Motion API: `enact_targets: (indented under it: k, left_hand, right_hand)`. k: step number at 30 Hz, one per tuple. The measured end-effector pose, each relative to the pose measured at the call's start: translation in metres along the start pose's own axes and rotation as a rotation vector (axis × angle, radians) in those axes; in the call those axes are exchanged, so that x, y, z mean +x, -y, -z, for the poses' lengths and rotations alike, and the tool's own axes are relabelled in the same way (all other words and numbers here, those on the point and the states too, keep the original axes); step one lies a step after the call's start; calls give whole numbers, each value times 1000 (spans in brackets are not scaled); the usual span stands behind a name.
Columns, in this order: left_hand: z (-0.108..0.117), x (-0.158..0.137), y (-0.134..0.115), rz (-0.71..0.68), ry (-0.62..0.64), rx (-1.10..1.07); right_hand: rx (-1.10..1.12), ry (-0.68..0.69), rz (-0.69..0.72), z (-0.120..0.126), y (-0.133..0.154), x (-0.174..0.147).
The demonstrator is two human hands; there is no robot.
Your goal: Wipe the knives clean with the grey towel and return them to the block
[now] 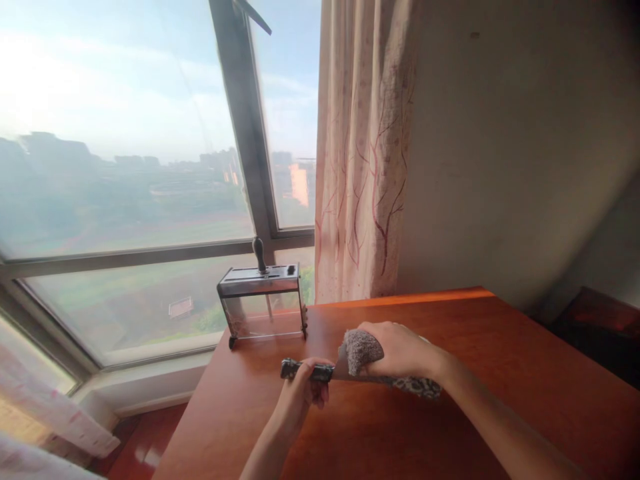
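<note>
My left hand (pixel 309 385) is closed around the black handle of a knife (pixel 341 368), whose blade points to the right above the table. In my right hand (pixel 400 350) is a grey, fluffy cloth (pixel 361 351), folded over the blade and pressed against it. Part of the cloth, with a dark pattern, hangs below the right hand. Most of the blade is hidden by the cloth and fingers. Beyond the left hand stands a clear-sided knife block (pixel 263 281) with a metal top; one dark handle sticks up from it.
The reddish-brown wooden table (pixel 240 427) spreads under both hands, its left edge beside the window side. A large window (pixel 125 200) rises behind the knife block. A patterned curtain (pixel 365 147) hangs behind the table, next to a plain wall (pixel 490 167).
</note>
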State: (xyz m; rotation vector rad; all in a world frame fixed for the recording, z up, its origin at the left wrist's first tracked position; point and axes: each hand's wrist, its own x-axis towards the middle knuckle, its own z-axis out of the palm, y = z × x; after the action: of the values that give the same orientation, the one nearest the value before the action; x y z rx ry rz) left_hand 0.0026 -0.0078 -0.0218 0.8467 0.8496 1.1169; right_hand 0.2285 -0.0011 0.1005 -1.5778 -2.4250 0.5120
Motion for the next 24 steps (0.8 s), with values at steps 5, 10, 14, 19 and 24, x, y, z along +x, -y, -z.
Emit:
enact_targets:
  k: [5,10,14,19,24]
  left_hand:
    - [-2,-1,2,10,14,-24]
    - [3,0,3,-5,13,-63]
    - [12,5,1,-11,34,-68]
    - [16,3,-8,-34,-17,-66]
    - [15,0,-16,-40,-49,-102]
  right_hand:
    - [-104,-49,75,-8,11,4]
    - [-178,-98,114,-11,22,9]
    - [-179,-105,106,-9,18,9]
    - [-136,-98,26,-3,-4,2]
    - [1,-71,24,8,-30,-7]
